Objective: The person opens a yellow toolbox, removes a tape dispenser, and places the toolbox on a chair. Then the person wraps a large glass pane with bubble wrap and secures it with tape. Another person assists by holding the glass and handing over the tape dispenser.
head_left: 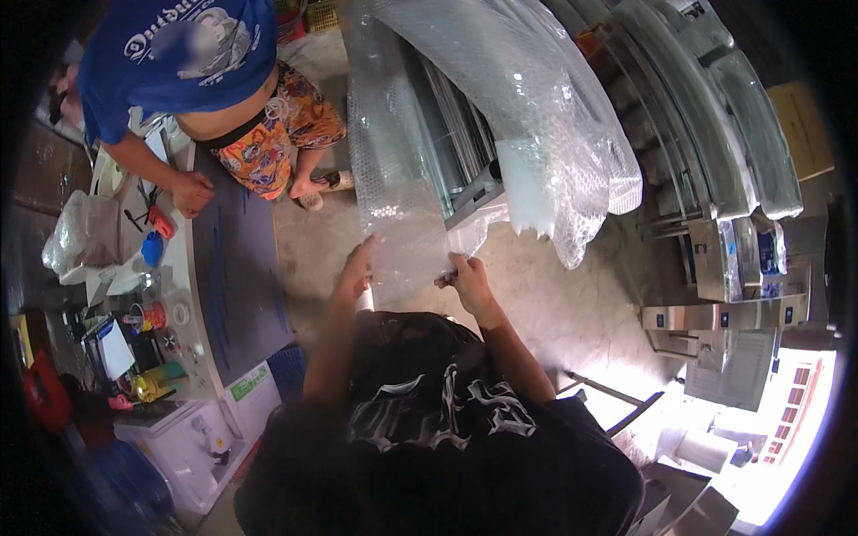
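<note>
Clear bubble wrap (393,228) hangs over the near end of a long metal frame (460,134), which shows between its folds. My left hand (356,270) is closed at the left edge of the wrap, its fingers partly hidden by the plastic. On the lower right corner of the same sheet, my right hand (468,282) pinches the film between thumb and fingers. Both hands are just in front of my body, below the frame's end. A larger loose flap of wrap drapes over the frame's right side.
On the left, another person in a blue shirt (188,62) stands by a workbench (210,295), one hand at its edge. Tape, tools and containers crowd the bench. Wrapped metal units (715,134) are stacked at the right. Bright light enters at the lower right.
</note>
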A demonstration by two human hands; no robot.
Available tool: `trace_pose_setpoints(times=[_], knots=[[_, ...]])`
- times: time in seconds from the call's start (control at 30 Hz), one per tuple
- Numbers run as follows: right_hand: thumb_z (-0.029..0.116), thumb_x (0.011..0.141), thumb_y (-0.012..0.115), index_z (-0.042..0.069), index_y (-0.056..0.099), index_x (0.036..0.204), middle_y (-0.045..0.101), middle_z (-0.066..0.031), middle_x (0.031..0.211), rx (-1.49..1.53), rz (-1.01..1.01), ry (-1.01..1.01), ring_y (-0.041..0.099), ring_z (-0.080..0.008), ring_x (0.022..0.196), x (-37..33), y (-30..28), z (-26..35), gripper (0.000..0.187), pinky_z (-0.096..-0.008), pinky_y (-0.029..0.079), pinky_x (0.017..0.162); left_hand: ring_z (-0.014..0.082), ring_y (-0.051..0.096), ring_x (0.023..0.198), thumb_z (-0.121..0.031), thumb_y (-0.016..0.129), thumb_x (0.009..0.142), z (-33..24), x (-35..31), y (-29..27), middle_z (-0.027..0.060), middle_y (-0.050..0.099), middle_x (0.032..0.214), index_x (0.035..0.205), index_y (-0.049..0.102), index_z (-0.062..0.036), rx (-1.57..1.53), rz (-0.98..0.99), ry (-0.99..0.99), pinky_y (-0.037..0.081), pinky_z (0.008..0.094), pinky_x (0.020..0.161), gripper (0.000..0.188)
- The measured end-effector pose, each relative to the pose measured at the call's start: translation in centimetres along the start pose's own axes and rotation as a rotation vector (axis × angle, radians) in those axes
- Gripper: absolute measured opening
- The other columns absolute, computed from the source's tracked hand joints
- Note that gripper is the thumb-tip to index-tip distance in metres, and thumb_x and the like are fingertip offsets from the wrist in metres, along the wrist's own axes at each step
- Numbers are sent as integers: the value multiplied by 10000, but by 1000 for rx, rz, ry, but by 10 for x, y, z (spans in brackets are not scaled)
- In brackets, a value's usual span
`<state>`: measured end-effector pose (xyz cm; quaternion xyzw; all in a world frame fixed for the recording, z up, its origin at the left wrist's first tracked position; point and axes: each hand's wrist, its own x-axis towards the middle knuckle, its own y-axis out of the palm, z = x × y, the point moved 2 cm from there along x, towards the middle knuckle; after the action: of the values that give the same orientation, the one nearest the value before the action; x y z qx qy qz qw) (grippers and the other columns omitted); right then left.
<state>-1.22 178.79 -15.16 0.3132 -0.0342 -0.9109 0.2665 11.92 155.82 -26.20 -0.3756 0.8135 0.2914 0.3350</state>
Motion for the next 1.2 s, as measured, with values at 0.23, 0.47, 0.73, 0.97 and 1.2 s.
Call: trace_pose_setpoints(times=[0.23,0.47,0.73,0.97,1.2], knots=[[207,1043,555,-55,628,1059,696,-162,968,213,114,-144,708,-284,899,58,52,30,272,-366,566,743,216,617,556,-354,656,957,-38,3,32,68,659,706,946,727,-49,616,-17,602,508,383,557,313],[26,977,607,-22,642,1202,717,-151,1141,-420,-60,-765,710,-228,1031,40,71,49,233,-310,552,839,182,571,499,-248,583,1010,-22,-31,41,86,604,656,849,652,30,239,154,235,455,348,440,328],[13,932,570,19,645,1243,713,-165,1171,-676,3,-467,706,-228,950,13,35,35,320,-323,545,820,178,588,518,-317,609,994,-50,-67,75,105,638,697,843,673,37,212,158,161,500,345,479,390],[116,1001,470,-35,574,1408,555,-190,1470,-290,66,-492,530,-263,1314,63,46,30,447,-370,407,1088,223,651,544,-364,572,981,-49,-60,75,138,689,729,873,689,25,340,196,-7,549,351,524,421],[110,1014,553,-50,640,1193,622,-218,1358,-505,-164,-562,648,-301,1166,34,39,22,255,-403,499,1000,251,689,688,-377,658,939,-19,30,31,131,677,718,897,687,36,763,-86,853,560,343,663,416]])
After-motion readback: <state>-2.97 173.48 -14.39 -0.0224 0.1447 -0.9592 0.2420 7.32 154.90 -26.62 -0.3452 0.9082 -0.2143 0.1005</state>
